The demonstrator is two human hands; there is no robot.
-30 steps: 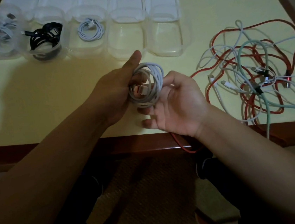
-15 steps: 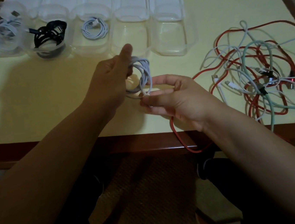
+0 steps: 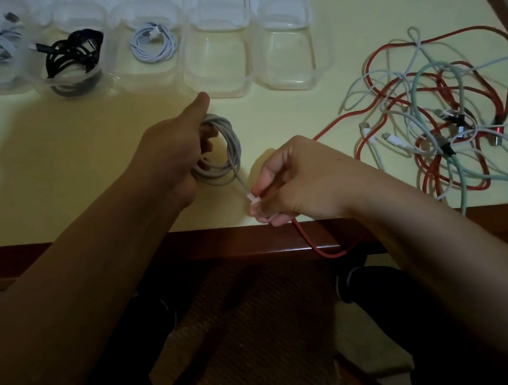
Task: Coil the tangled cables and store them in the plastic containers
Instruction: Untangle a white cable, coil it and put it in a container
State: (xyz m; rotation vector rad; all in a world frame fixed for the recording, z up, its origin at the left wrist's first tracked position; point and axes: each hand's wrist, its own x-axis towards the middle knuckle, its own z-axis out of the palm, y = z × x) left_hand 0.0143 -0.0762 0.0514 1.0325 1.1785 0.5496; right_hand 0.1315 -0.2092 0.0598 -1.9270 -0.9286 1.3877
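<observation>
Item: white cable coil (image 3: 220, 155), held above the table (image 3: 52, 158) with left hand (image 3: 169, 157) fingers curled through its loops, right hand (image 3: 295, 181) pinching the free plug (image 3: 253, 199) — best tucked snugly around the loops, tension kept, before the nearest empty container (image 3: 215, 54).

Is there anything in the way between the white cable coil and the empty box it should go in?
Nothing visible blocks it. The white coil, held by the left hand, sits just in front of the nearest empty container, with only bare table between. The right hand pinches the coil's loose plug end.
</observation>
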